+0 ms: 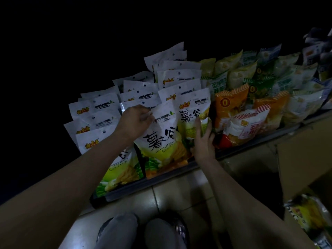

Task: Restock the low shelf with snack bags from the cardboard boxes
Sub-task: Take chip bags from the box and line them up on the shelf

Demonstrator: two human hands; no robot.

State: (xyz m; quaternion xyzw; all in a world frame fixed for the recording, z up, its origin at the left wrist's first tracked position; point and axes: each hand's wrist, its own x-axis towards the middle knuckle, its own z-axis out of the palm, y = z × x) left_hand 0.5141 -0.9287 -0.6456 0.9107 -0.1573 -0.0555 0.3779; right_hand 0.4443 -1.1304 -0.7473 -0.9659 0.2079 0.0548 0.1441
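Several white snack bags with black characters stand in rows on the low shelf. My left hand pinches the top edge of the front white snack bag. Just right of that bag, my right hand lies with straight fingers against the lower part of the neighbouring white bag. An open cardboard box stands at the right, with yellow-green snack bags showing inside it.
Orange bags, a red-and-white bag and pale green bags fill the shelf to the right. My knees are over the tiled floor in front of the shelf. The area beyond the shelf is dark.
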